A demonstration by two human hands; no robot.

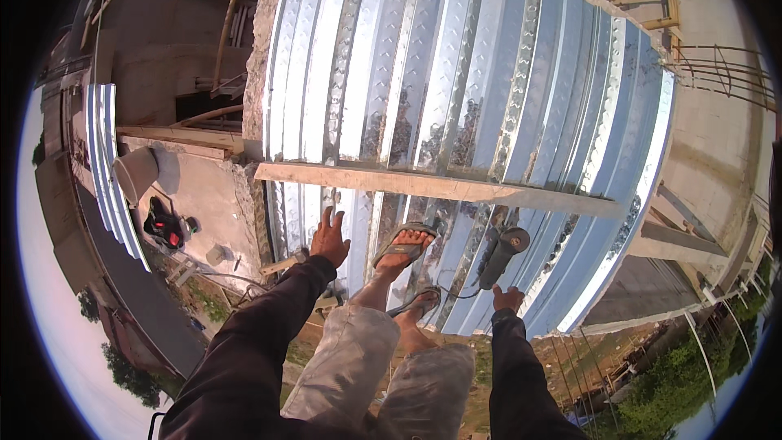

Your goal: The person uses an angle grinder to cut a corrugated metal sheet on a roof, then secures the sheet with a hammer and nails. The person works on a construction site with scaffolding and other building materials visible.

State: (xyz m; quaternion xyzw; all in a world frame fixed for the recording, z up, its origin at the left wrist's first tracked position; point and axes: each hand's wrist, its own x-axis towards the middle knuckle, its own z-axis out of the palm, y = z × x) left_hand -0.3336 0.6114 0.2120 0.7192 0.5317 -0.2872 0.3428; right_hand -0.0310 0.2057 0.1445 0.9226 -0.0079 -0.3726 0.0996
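My left hand [330,239] hangs over the ribbed metal decking [350,130] with its fingers spread and nothing in them. A wooden plank [391,182] lies across the shiny sheets just beyond it. On the right, a dark angle grinder [498,257] rests on the decking, its round disc end pointing away from me and its cord trailing left. My right hand [508,299] is just short of the grinder's near end, apparently apart from it, fingers parted and holding nothing. My feet in sandals [405,245] stand on the metal between the two hands.
Rough concrete edges border the decking. On the left ledge [208,216] sit a bucket [136,173] and a black-and-red object [164,224]. Bare rebar [721,69] sticks out at the right. Near my legs the decking ends, with ground far below.
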